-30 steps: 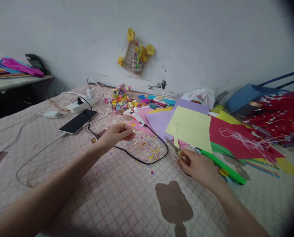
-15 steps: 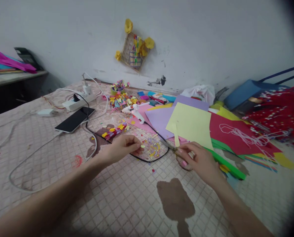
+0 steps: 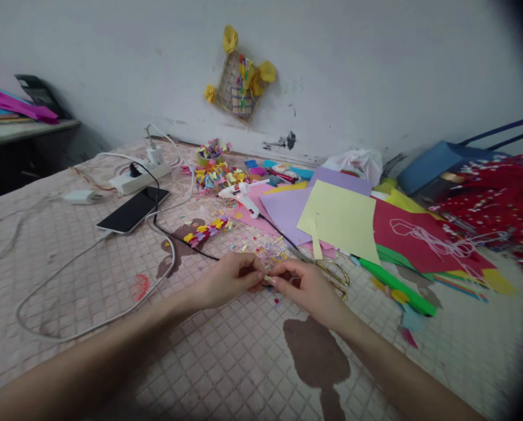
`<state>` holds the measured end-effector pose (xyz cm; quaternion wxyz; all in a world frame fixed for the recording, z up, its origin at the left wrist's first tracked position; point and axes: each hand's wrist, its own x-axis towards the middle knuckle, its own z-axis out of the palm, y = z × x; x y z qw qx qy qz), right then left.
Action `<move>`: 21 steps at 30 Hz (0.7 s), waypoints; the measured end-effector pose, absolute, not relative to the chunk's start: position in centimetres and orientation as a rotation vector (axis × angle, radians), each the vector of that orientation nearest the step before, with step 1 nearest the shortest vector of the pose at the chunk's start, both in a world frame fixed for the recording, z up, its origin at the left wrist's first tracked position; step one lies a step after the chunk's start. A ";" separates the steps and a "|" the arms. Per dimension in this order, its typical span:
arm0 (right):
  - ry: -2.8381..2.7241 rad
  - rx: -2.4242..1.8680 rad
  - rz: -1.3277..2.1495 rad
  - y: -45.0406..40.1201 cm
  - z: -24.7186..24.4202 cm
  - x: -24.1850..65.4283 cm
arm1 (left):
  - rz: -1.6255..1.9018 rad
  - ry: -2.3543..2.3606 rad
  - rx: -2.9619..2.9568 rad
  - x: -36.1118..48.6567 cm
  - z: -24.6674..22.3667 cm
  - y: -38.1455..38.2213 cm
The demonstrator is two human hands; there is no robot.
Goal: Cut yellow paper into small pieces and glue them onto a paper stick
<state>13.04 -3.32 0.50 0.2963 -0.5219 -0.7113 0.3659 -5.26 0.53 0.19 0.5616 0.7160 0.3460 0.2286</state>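
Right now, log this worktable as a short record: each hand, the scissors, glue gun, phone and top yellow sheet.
Left hand: fingers pinched at a small pale piece
Right hand: fingers at the same piece; grip unclear
Scissors: lying beyond the right hand, gold handles showing
Glue gun: white, on its side, black cord attached
Phone: screen dark, white cable connected
Yellow sheet: pale, overlapping purple and red paper
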 end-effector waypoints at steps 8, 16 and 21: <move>-1.908 -1.426 0.732 -3.9 0.6 12.5 | 0.593 0.787 1.517 -5.1 0.0 0.2; -1.933 -1.381 0.514 -4.1 0.4 12.5 | 0.528 0.724 1.397 -5.0 0.0 0.3; -2.005 -1.353 0.403 -4.5 0.4 12.4 | 0.473 0.759 1.364 -4.9 0.0 0.3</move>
